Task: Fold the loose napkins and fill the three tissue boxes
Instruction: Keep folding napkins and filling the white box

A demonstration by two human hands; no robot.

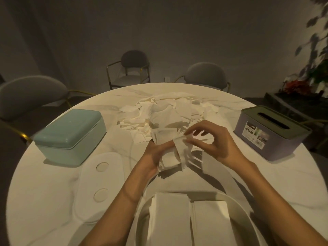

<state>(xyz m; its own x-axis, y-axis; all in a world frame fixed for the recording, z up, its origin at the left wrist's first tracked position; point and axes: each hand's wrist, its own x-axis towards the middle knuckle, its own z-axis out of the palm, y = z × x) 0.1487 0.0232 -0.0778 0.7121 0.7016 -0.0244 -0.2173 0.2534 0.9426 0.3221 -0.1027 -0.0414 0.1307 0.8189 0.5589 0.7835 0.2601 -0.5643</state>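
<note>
white box (236, 201) holds folded napkins (170, 219) | hands: left (156, 157), right (216, 141) pinch napkin (181, 150) | purple box (271, 134) label unreadable

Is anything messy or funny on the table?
Yes: the loose napkins lie in a jumbled heap mid-table, not stacked. The white box nearest the person is open, and its lid lies flat beside it.

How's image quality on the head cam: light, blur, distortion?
Head view: dim, warm light with dark corners; strong wide-angle bending of the round table; motion blur on the plant at top right; the hands cast soft shadows; the napkin pile is slightly washed out.
</note>
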